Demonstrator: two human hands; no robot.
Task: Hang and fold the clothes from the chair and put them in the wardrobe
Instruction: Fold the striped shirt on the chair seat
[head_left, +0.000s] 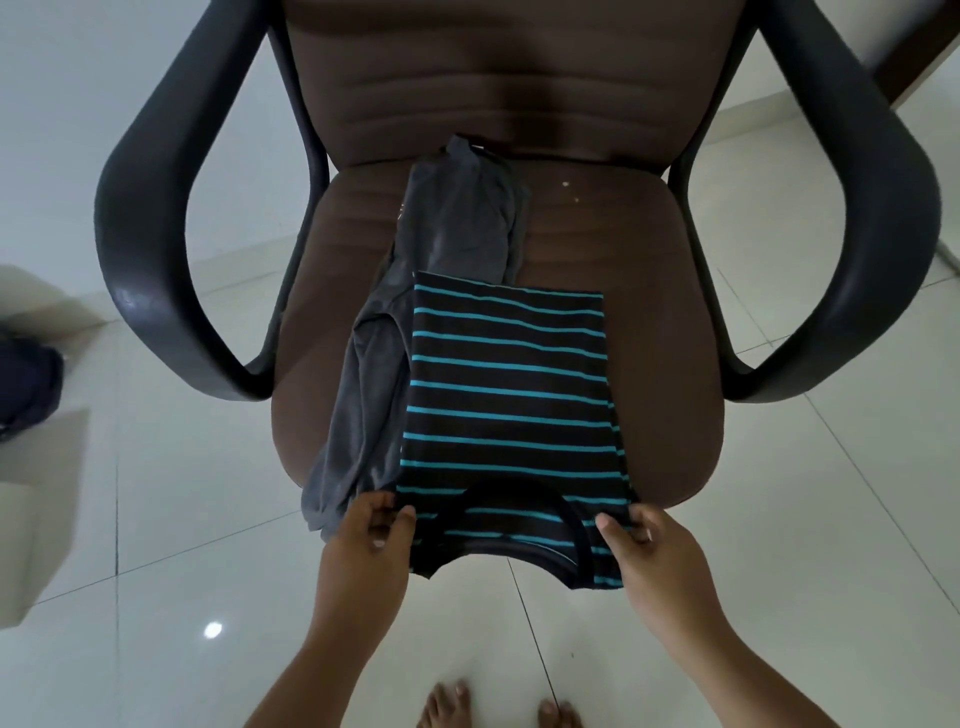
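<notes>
Pinching striped shirt (506, 395) at both shoulder corners, left hand (371, 535) and right hand (641, 540) each clamped on fabric. Lying folded flat on brown chair (649, 291) seat, collar end overhanging front edge. Overlapping grey garment (457, 228) crumpled underneath, toward the left.

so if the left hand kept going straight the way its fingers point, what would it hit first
Most likely the striped shirt it already pinches at the shoulder: the left hand points up and slightly right across the chair seat. The grey garment lies just left of that line, though depth is unclear.
</notes>
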